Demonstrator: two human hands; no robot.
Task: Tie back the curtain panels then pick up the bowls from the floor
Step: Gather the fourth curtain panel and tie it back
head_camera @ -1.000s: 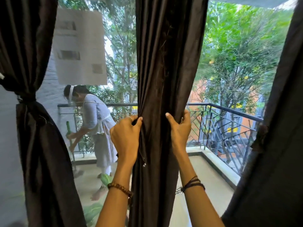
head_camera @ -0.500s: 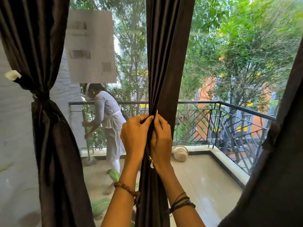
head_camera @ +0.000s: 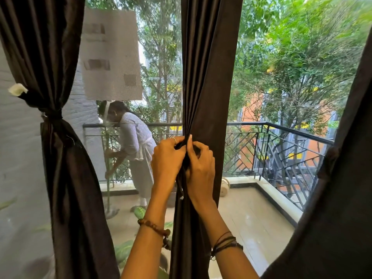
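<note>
Between left hand point(head_camera: 168, 158) and right hand point(head_camera: 200, 164), both pinching, upright middle curtain panel point(head_camera: 209, 77), long axis vertical.

Only 1 view is given: a wide-angle camera worn on the head, facing forward and slightly down at a window close ahead. The middle curtain panel point(head_camera: 209, 81) hangs near the lens at frame centre, both forearms rising from the bottom edge; the balcony railing point(head_camera: 281, 129) lies farther off.
</note>
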